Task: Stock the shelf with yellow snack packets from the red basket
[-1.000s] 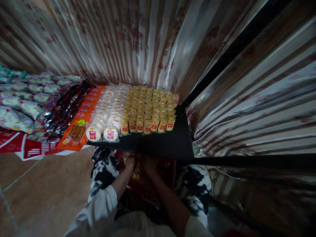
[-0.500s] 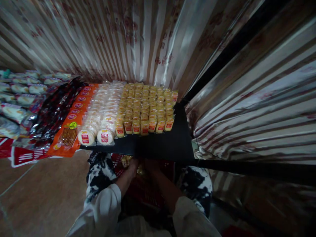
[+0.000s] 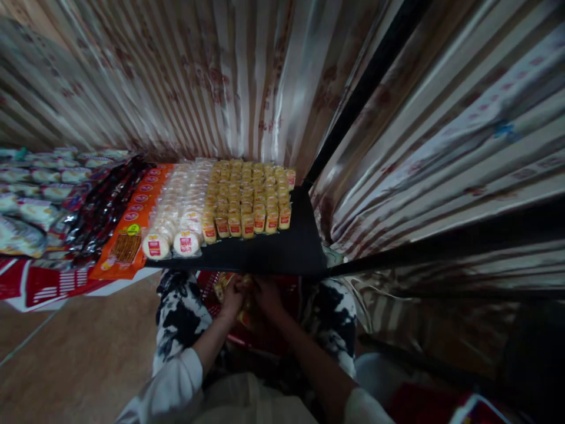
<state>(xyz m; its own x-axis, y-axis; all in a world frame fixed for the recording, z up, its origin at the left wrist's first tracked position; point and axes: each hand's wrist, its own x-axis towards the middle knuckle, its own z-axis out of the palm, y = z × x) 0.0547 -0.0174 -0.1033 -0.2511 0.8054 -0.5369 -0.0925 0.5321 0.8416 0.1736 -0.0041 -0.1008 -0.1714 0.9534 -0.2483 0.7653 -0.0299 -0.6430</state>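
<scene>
Under the front edge of the black shelf (image 3: 265,254), my left hand (image 3: 233,294) and my right hand (image 3: 266,294) are close together over a red basket (image 3: 289,288) between my knees. Both hands have their fingers curled round small yellow-wrapped packets (image 3: 247,284); the dim light blurs where one grip ends. More yellow packets (image 3: 223,282) lie in the basket beside my left hand. Above on the shelf stand rows of yellow packaged cakes (image 3: 247,200), with round white packaged crackers (image 3: 186,241) to their left.
An orange snack packet (image 3: 128,241), dark red packets (image 3: 103,206) and white-green packets (image 3: 39,212) lie further left on the shelf. A pleated curtain (image 3: 198,88) hangs behind. Black bars (image 3: 371,88) cross at the right.
The view has shifted, so the shelf's right end sits further left. My hands have come out more from under the shelf edge and closer together at the yellow packets.
</scene>
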